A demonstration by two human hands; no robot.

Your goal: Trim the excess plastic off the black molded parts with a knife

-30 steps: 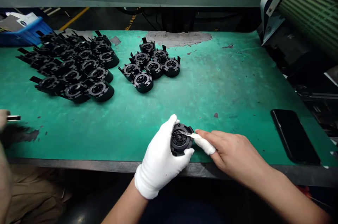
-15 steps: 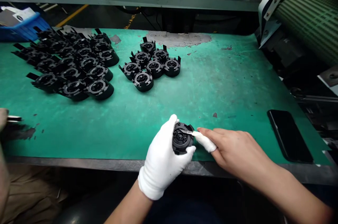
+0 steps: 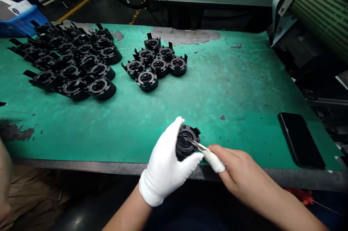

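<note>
My left hand (image 3: 165, 164), in a white glove, is wrapped round a round black plastic part (image 3: 187, 139) above the front edge of the table. The part's ringed inner face is turned up toward me. My right hand (image 3: 239, 167) is bare except for a white cover on the thumb. It grips a thin knife (image 3: 197, 144) with a narrow metal blade, whose tip reaches the middle of the part's face. Most of the knife's handle is hidden in my fingers.
On the green mat (image 3: 217, 89) stand a large cluster of black round housings (image 3: 100, 87) and a smaller group (image 3: 146, 78). A black phone (image 3: 301, 140) lies at right, near a green conveyor belt (image 3: 320, 17). A blue bin (image 3: 24, 22) sits back left. Another person's arm (image 3: 4, 184) shows at left.
My right hand has moved slightly down, and more of the blade shows, at a steeper slant over the part. The other person's hand at left has drawn back. The view has shifted slightly.
</note>
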